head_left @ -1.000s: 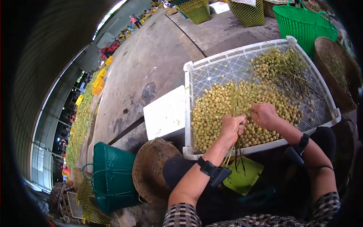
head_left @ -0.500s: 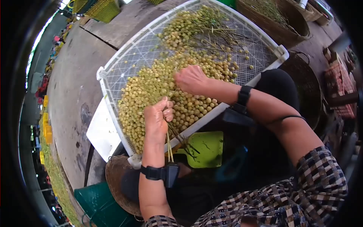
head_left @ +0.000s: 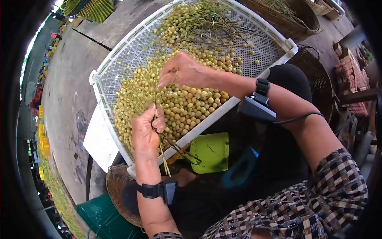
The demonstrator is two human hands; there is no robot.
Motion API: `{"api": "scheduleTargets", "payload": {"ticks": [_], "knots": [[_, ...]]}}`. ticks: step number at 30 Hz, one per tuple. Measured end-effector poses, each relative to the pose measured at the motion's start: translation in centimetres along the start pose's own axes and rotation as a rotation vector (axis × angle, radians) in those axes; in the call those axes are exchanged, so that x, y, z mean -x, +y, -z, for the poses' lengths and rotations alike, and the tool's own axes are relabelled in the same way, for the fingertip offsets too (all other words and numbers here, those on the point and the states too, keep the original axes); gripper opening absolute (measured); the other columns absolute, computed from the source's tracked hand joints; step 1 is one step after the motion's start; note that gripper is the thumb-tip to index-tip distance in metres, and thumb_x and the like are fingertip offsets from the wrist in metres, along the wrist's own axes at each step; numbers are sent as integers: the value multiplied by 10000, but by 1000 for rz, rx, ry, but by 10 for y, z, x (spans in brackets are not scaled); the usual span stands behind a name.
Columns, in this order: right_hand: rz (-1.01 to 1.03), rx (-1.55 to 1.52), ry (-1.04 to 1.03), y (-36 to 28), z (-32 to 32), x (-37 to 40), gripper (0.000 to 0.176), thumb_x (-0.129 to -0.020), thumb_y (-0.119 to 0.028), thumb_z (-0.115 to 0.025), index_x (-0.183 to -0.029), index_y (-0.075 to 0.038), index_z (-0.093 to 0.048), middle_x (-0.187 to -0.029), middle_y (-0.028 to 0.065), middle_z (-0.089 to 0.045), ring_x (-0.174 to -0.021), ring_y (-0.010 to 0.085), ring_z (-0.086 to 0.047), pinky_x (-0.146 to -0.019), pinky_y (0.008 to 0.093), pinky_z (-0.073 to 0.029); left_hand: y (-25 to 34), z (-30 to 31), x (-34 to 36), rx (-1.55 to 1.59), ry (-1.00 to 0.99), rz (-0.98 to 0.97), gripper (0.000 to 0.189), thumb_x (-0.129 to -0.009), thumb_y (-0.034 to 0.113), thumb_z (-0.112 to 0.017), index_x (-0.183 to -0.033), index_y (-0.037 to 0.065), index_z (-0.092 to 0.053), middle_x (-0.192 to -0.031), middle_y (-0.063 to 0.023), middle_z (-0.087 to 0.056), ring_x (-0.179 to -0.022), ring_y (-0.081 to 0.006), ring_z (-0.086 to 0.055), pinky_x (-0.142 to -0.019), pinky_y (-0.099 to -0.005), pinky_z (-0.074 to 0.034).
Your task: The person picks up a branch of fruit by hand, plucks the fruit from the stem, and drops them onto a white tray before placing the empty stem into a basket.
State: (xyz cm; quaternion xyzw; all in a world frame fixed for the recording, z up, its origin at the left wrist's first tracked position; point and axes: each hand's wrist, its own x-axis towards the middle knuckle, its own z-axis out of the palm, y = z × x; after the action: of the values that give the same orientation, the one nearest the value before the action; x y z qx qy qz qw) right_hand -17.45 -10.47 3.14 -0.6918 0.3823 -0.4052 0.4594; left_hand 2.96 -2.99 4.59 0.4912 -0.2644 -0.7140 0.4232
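My left hand (head_left: 147,129) is closed around a bunch of thin stems (head_left: 164,159), whose lower ends hang below the fist. Their fine green upper branches (head_left: 137,95) spread over the fruit. Just above and to the right is my right hand (head_left: 183,71), its fingers curled beside those branches; what lies inside them is hidden. Both hands are over small round yellow-green fruits (head_left: 187,107) heaped in a white mesh tray (head_left: 207,126). A pile of bare stems (head_left: 223,26) lies among more fruits at the tray's far side.
A lime-green plastic scoop (head_left: 211,153) sits below the tray's near edge. Woven baskets (head_left: 278,18) stand at the upper right, with another basket (head_left: 117,191) and a green bucket (head_left: 105,217) at the lower left. A white sheet (head_left: 99,139) lies left of the tray.
My right hand has moved left toward the branches above my left hand, and its fist has loosened into curled fingers. The left hand still grips the stems. The view has shifted slightly.
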Motion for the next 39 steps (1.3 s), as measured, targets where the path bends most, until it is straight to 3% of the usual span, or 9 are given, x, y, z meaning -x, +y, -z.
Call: {"api": "scheduleTargets", "payload": {"ticks": [1, 8, 14, 16, 23, 29, 31, 35, 39], "knots": [[-103, -63, -60, -10, 0, 4, 81, -724, -23, -627, -756, 15, -692, -672, 86, -638, -531, 137, -560, -449, 286, -437, -2, -2, 0, -19, -5, 25, 148, -884, 132, -560, -905, -10, -524, -688, -60, -530, -478, -91, -386, -438, -245, -281], [-6, -247, -196, -7, -3, 12, 166, -765, -119, -609, -710, 34, -643, -707, 127, -628, -569, 162, -614, -453, 255, -478, -6, -14, 2, -11, 56, 0, 129, -868, 113, -573, -914, 3, -525, -676, -60, -529, -465, -101, -385, -429, -242, -282], [-303, -517, -40, -11, -1, 15, 194, -738, -128, -580, -754, 63, -610, -703, 117, -613, -550, 162, -596, -427, 260, -465, -5, -10, 1, 39, -16, -4, 165, -901, 159, -547, -941, 11, -486, -695, -46, -514, -479, -87, -382, -435, -241, -278], [-351, -662, 102, -7, -1, 14, 185, -739, -124, -578, -775, 54, -612, -700, 116, -601, -542, 171, -581, -421, 271, -459, -4, -11, 4, 22, -65, 32, 174, -923, 206, -531, -890, 58, -446, -684, 15, -456, -478, -54, -329, -452, -218, -255], [-385, -591, 134, 15, 14, 14, 204, -735, -137, -604, -828, 44, -622, -725, 110, -596, -628, 171, -582, -476, 274, -477, 0, -12, 10, 80, -48, 24, 154, -924, 185, -509, -887, 58, -430, -714, -7, -464, -508, -78, -350, -467, -238, -279], [-308, -574, -75, 3, -2, 13, 229, -768, -139, -646, -909, 40, -624, -758, 97, -617, -639, 154, -585, -477, 255, -468, -2, -11, 9, 86, -43, 55, 153, -919, 176, -516, -932, 40, -449, -726, -28, -483, -504, -86, -361, -458, -240, -276], [-331, -612, -192, 1, -2, 13, 210, -697, -90, -658, -836, 67, -648, -778, 144, -653, -574, 158, -589, -405, 256, -441, -2, -14, 11, 52, -50, 85, 155, -913, 166, -524, -948, 26, -466, -711, -37, -489, -493, -90, -363, -452, -243, -280], [-343, -470, -192, -2, 3, 9, 148, -753, -91, -656, -829, 35, -640, -737, 83, -621, -575, 134, -566, -464, 255, -460, -4, -8, 7, 79, 4, 45, 157, -910, 162, -531, -937, 13, -487, -698, -45, -503, -482, -92, -370, -444, -246, -280], [-389, -474, 73, 9, 6, 4, 110, -733, -66, -663, -779, 33, -645, -673, 93, -607, -556, 127, -563, -429, 243, -439, -6, -13, 9, 14, 35, 42, 162, -909, 155, -537, -921, -3, -502, -703, -62, -525, -472, -93, -381, -432, -248, -279]]}}
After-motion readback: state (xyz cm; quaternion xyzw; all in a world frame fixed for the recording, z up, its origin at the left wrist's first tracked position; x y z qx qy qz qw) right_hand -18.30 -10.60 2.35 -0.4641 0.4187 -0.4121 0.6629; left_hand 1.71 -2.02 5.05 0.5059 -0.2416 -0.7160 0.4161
